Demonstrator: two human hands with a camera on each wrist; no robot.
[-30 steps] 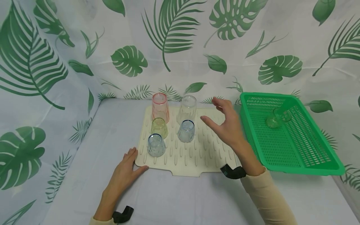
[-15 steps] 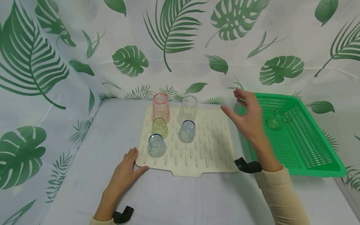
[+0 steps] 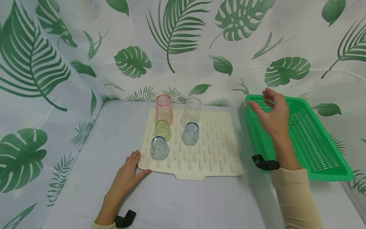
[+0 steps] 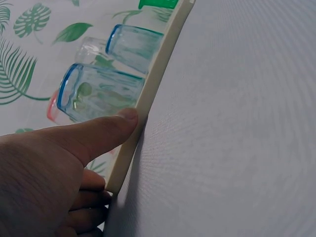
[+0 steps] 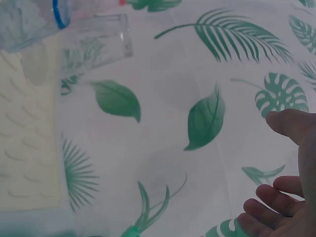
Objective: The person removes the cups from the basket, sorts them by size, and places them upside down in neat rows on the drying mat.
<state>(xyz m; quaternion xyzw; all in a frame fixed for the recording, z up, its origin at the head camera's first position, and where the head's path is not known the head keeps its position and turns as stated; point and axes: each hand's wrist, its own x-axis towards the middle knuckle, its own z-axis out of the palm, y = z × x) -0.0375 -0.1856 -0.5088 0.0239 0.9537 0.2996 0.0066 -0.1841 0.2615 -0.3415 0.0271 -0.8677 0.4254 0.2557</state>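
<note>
My left hand (image 3: 125,175) lies at the near left corner of a cream ridged drying mat (image 3: 217,156), thumb along the front edge and the other fingers beside the left side. Nearest to it on the mat stands a blue-rimmed glass (image 3: 159,148). Behind are a yellow-green glass (image 3: 163,131) and a tall pink glass (image 3: 164,109); to the right, a second blue-rimmed glass (image 3: 190,134) and a tall clear glass (image 3: 192,111). My right hand (image 3: 274,116), fingers spread and holding nothing, hovers over a green basket (image 3: 328,171). Inside, a greenish glass (image 3: 293,120) is mostly hidden by the hand.
A white cloth (image 3: 100,143) covers the table. Leaf-printed fabric (image 3: 194,47) hangs behind and at the sides. The basket stands to the right of the mat, a narrow gap between them.
My right hand has moved right, from above the mat to over the basket, with its fingers still apart. The left hand and the glasses on the mat have stayed put.
</note>
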